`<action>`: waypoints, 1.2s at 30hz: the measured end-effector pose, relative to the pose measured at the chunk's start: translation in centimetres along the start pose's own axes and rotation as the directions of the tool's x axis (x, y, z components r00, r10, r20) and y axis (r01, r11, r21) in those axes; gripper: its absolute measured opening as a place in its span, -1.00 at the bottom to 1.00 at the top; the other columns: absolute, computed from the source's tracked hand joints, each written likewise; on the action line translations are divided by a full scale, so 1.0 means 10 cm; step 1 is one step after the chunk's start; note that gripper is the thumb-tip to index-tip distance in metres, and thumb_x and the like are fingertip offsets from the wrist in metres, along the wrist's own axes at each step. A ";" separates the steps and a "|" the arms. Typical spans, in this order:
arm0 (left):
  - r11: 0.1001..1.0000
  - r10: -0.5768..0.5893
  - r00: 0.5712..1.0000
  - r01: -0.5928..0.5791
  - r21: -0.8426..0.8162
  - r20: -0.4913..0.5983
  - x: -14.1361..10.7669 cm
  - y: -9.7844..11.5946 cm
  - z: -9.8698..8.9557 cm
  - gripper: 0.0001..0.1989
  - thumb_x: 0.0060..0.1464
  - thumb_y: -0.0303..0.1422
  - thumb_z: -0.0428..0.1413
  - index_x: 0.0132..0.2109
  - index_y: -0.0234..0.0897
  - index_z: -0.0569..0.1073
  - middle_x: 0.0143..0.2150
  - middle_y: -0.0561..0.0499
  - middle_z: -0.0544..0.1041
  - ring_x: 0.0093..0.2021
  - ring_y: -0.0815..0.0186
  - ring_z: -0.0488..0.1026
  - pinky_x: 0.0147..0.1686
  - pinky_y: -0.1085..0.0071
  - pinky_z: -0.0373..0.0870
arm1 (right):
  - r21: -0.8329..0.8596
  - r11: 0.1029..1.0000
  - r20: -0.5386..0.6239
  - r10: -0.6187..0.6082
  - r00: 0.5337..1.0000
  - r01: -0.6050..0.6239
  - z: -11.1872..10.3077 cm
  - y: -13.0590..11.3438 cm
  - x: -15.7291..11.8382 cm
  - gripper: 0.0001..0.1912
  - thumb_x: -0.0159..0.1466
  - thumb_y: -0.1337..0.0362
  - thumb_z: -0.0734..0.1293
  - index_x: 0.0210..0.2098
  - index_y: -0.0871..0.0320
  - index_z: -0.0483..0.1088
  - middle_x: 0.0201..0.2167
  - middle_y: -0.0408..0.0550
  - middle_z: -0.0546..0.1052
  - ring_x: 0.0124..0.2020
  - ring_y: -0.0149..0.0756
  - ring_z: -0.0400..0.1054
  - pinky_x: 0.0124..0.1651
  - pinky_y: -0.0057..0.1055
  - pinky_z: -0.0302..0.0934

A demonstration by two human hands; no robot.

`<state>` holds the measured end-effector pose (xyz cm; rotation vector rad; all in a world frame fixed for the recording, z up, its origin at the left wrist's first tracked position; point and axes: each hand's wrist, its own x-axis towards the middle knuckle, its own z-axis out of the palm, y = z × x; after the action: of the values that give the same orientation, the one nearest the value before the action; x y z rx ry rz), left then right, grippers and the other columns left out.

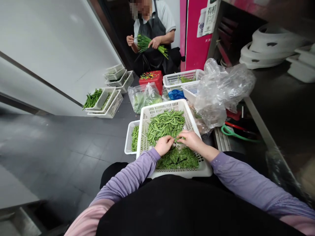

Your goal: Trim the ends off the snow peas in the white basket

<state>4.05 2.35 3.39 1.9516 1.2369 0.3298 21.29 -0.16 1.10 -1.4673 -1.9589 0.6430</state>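
Observation:
A large white basket [142, 131] sits in front of me, tilted slightly. Its far half holds a heap of green pea pods [166, 124]; nearer to me lies a pile of small green trimmings [178, 159] with a dark strip on it. My left hand [164, 145] and my right hand [191, 140] meet over the line between the two heaps. Both have their fingers pinched together on what looks like one green pod between them, largely hidden by the fingertips. A smaller white basket [128, 141] with more pods stands at the left, partly behind the large one.
Across from me a person [157, 24] holds green stalks [145, 42]. Stacked baskets [108, 113] stand left on the floor. Beyond the large basket are a plastic bag [145, 98] and red container [157, 80]. Clear plastic [216, 91] and green-handled scissors [227, 131] lie right.

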 end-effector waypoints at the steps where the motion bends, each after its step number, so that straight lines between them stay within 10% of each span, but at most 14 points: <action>1: 0.999 -0.010 0.998 0.013 -0.051 0.057 0.00 0.04 -0.01 -0.75 0.02 -0.30 -0.09 -0.45 -0.33 0.39 -0.63 0.12 0.30 -0.60 0.48 0.20 -0.55 0.55 0.16 | -0.036 0.999 0.015 -0.027 1.000 0.028 -0.01 0.00 -0.01 -0.91 0.09 0.27 0.31 -0.41 0.12 0.44 -0.38 -0.09 0.44 -0.33 -0.34 0.31 -0.26 -0.45 0.13; 10: 0.783 -0.219 0.929 0.350 -0.514 0.298 0.06 0.14 0.09 -0.83 -0.10 -0.37 -0.09 -0.58 -0.30 0.17 -0.76 0.22 0.07 -0.79 0.57 -0.09 -0.75 0.56 -0.16 | 0.113 0.994 0.011 -0.015 1.000 0.013 -0.01 -0.05 -0.06 -0.92 0.02 0.26 0.36 -0.51 0.14 0.41 -0.51 -0.15 0.40 -0.44 -0.39 0.27 -0.36 -0.47 0.10; 15: 0.940 -0.319 0.927 0.336 -0.061 0.195 -0.05 -0.21 0.32 -0.80 -0.14 -0.40 -0.04 -0.65 -0.33 0.21 -0.74 0.17 0.10 -0.69 0.53 0.06 -0.66 0.55 0.02 | 0.324 0.913 -0.076 0.286 0.955 -0.247 -0.06 -0.08 0.00 -0.84 0.00 0.18 0.34 -0.53 0.16 0.39 -0.51 -0.16 0.46 -0.46 -0.36 0.29 -0.35 -0.43 0.11; 20: 0.895 -0.369 0.876 0.245 0.372 0.311 -0.38 -0.57 0.43 -0.92 -0.32 -0.50 0.12 -0.52 -0.29 0.43 -0.66 0.10 0.25 -0.56 0.40 0.25 -0.49 0.47 0.20 | 0.474 0.832 -0.195 0.418 0.887 -0.288 -0.25 0.03 0.06 -0.73 0.00 0.10 0.31 -0.44 0.20 0.42 -0.44 -0.10 0.48 -0.42 -0.32 0.31 -0.29 -0.39 0.12; 25: 0.947 -0.102 0.964 0.018 0.321 0.245 -0.30 -0.26 0.14 -0.47 -0.22 -0.38 0.14 0.00 -0.21 0.32 -0.43 0.06 0.38 -0.45 0.38 0.32 -0.39 0.48 0.24 | 0.441 0.871 -0.137 0.305 0.943 -0.218 -0.27 0.05 0.07 -0.75 0.01 0.16 0.30 -0.37 0.17 0.43 -0.50 -0.17 0.42 -0.46 -0.38 0.27 -0.34 -0.43 0.11; 30: 0.940 0.063 0.978 -0.125 0.318 0.200 -0.03 0.18 -0.03 -0.69 0.11 -0.26 -0.17 -0.25 -0.30 0.42 -0.49 0.03 0.40 -0.46 0.38 0.32 -0.38 0.49 0.23 | 0.316 0.927 -0.041 0.226 0.973 -0.202 -0.22 -0.01 0.05 -0.84 0.04 0.19 0.30 -0.44 0.15 0.41 -0.53 -0.19 0.41 -0.47 -0.38 0.27 -0.39 -0.47 0.10; 36: 0.838 0.032 0.970 -0.158 0.522 0.242 0.06 0.18 -0.03 -0.75 0.10 -0.34 -0.13 -0.37 -0.32 0.41 -0.47 -0.07 0.42 -0.42 0.32 0.36 -0.32 0.45 0.23 | -0.155 0.987 -0.057 0.039 0.998 -0.048 -0.24 -0.05 0.00 -0.79 0.13 0.25 0.25 -0.23 0.04 0.41 -0.17 -0.10 0.42 -0.32 -0.32 0.30 -0.36 -0.44 0.09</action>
<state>5.37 2.65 4.78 2.4541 1.1634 -0.2218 22.70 -0.24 3.14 -1.6085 -1.9776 0.4721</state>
